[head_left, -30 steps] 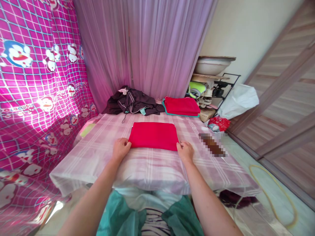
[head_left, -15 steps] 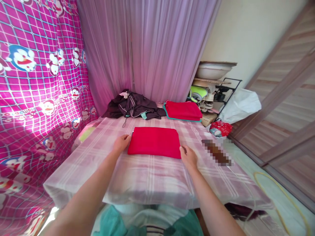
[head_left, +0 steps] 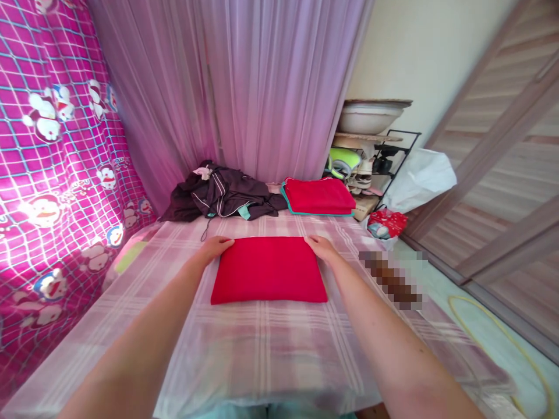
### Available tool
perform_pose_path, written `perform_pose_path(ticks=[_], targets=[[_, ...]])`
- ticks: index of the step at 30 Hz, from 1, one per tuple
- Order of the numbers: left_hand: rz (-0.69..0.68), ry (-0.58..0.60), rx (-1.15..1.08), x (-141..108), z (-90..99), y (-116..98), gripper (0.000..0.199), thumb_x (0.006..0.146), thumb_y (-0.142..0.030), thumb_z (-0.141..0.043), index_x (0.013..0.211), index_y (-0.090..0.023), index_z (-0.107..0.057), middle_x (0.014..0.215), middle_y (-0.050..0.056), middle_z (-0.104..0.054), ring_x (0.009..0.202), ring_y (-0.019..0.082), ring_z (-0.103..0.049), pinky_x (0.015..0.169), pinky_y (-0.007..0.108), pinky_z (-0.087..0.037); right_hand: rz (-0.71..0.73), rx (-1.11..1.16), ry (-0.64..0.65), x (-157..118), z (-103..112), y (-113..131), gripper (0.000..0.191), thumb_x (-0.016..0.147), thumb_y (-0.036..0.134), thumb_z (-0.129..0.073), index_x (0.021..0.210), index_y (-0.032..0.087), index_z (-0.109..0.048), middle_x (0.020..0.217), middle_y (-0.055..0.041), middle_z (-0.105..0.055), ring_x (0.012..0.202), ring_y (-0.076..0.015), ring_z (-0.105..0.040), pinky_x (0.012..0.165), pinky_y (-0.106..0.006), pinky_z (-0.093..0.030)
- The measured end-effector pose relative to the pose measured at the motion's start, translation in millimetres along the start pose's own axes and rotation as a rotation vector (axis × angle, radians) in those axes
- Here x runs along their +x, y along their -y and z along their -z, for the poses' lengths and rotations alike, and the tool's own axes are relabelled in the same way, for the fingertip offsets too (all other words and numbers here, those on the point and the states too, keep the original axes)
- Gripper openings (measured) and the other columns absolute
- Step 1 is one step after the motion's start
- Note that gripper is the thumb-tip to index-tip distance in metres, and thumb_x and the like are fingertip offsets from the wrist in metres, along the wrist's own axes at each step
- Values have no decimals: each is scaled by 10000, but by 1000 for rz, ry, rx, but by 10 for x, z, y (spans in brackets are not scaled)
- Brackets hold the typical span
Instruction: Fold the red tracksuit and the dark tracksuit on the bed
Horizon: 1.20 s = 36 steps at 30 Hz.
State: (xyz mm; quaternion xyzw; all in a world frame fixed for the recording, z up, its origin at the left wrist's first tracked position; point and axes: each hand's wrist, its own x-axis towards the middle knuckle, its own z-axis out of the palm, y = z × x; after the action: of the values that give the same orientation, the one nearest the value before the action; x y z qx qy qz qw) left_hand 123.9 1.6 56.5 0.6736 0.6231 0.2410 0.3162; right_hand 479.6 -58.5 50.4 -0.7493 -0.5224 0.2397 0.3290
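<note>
A folded red garment (head_left: 268,270) lies flat on the plaid cloth (head_left: 262,349) in front of me, its wider edge towards me. My left hand (head_left: 217,247) pinches its far left corner, thumb on top. At the far right corner, my right hand (head_left: 321,247) grips the cloth in the same way. The fingers under the fabric are partly hidden. Beyond it, at the back of the table, sits a stack of folded red and teal garments (head_left: 321,196).
A heap of dark clothes (head_left: 231,192) lies at the back left, against the purple curtain (head_left: 279,87). A shelf rack with a white basin (head_left: 371,118) stands at the back right. A pixelated brown object (head_left: 393,282) is near the right edge. Patterned pink fabric (head_left: 52,174) hangs at left.
Both hands have moved from the sides of the red garment to its far corners. The garment lies nearer and straighter in view. The camera has shifted.
</note>
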Motion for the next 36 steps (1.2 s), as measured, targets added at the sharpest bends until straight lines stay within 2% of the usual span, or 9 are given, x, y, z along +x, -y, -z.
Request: perform_pose_path(ticks=[4,7,10,15,17,20,24,29,36], targets=[[-19,-7,34,-8,73,13,372,695,-556,-619,784,-197,-654,803,36,-719,832,235,-653,738,317,-479,-13,27,54,12,-29,30,255,865,396,-606,896,171,-722,823,-45,-753,780,-195,-690,684,-263,-493],[-61,-66,126,-67,125,-27,396,779,-589,-535,880,-214,-611,850,28,-703,842,217,-645,738,311,-470,-4,-82,-47,-57,-65,107,315,891,434,-574,1027,169,-678,921,-79,-741,866,-224,-683,739,-293,-482],[24,-135,304,-101,85,-88,396,872,-560,-446,973,-204,-587,932,68,-712,890,234,-659,749,322,-470,-8,-339,-172,-175,-158,205,375,950,441,-488,1179,170,-611,984,-124,-727,942,-257,-680,791,-331,-471],[158,-87,476,-124,-45,-141,418,909,-503,-448,1117,-169,-592,1106,158,-710,1048,297,-658,831,367,-488,-79,-473,-149,-323,-231,273,429,991,383,-411,1339,155,-517,1069,-170,-711,1013,-280,-673,851,-376,-468],[105,-109,539,-171,-47,-211,450,907,-448,-465,1241,-160,-556,1203,178,-678,1133,313,-627,905,403,-481,-22,-467,-182,-348,-195,302,445,976,337,-430,1368,138,-500,1216,-194,-660,1101,-291,-636,904,-390,-457],[-86,-181,647,-278,-98,-438,487,923,-349,-430,1370,-172,-505,1416,167,-556,1288,301,-530,1046,435,-415,198,-423,-245,-389,-202,438,453,965,251,-392,1382,113,-502,1409,-186,-545,1271,-279,-523,1034,-401,-394],[-312,-93,650,-369,-455,-769,479,976,-334,-322,1387,-206,-533,1514,97,-481,1409,264,-404,1171,465,-273,489,-360,-94,-474,-468,694,489,997,239,-279,1422,113,-486,1494,-126,-487,1374,-197,-425,1139,-335,-295],[-236,10,647,-342,-867,-784,536,989,-388,-295,1472,-209,-444,1565,90,-405,1455,270,-333,1194,525,-204,339,-467,107,-510,-719,718,536,1014,354,-285,1426,82,-496,1509,-153,-465,1430,-285,-347,1187,-479,-183],[-259,-31,658,-296,-863,-649,548,978,-390,-312,1481,-214,-442,1556,93,-416,1446,262,-355,1195,500,-220,258,-421,85,-466,-589,548,583,1015,424,-266,1458,104,-466,1559,-155,-389,1455,-295,-297,1178,-486,-196]])
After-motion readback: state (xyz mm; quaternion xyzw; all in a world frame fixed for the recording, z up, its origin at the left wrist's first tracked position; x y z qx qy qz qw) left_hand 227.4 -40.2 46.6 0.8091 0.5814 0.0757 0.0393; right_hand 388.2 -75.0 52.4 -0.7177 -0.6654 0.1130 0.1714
